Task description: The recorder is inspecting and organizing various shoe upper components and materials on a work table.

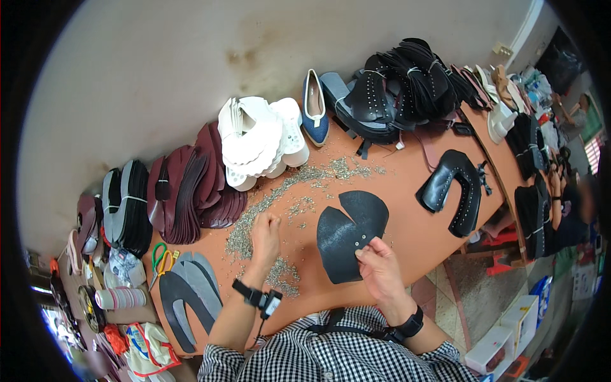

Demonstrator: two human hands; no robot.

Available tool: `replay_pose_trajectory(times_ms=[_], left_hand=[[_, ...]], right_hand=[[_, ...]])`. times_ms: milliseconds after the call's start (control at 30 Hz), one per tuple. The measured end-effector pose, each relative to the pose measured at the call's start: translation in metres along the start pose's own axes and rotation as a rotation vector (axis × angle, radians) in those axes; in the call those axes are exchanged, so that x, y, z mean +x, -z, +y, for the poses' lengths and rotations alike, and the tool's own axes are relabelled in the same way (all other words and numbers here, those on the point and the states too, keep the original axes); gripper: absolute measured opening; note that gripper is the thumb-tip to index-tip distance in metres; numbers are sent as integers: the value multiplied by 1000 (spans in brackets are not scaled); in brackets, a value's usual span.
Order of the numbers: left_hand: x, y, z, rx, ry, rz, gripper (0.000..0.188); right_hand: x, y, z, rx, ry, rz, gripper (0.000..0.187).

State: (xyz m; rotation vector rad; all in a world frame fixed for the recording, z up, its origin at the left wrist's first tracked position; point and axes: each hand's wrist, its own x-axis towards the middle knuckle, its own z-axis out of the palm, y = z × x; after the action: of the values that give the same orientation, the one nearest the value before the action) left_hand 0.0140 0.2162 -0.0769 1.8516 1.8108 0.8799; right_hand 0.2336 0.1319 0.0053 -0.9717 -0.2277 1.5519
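My right hand (380, 264) pinches the lower edge of a black leather shoe upper piece (344, 239), thumb on top. The piece has a narrow slit cut in from its far edge. Two small silvery rivets show on it near my thumb. My left hand (266, 237) is closed above the table, with the fingertips pressed together; whatever they may hold is too small to see. Around and beyond that hand, many small silvery metal rivets (240, 235) lie scattered in a long curved heap.
Along the wall stand stacks of maroon uppers (181, 184), white shoe parts (254, 137), a blue shoe (315, 108) and black studded uppers (407, 83). Curved black uppers (455, 184) lie at right. Scissors (164, 261) and grey-black pieces (191, 293) are at left. Another person (576, 204) sits far right.
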Motion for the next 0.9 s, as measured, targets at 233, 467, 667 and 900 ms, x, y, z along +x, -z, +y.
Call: replay_pose_trajectory(times_ms=[233,467,667,900], left_hand=[[-47,31,114,-351,-560,65,11],[-50,21,113,-351,-540,94,12],[-53,25,118,-419,-505,62,11],[-57,28,118,-423,-464,26,10]], right_hand=[[-1,-12,4,-3,-31,-4,11],[-18,-24,2,52,-48,-83,6],[-24,-21,2,-16,23,-150,7],[-30,-25,8,-74,81,-131,5]])
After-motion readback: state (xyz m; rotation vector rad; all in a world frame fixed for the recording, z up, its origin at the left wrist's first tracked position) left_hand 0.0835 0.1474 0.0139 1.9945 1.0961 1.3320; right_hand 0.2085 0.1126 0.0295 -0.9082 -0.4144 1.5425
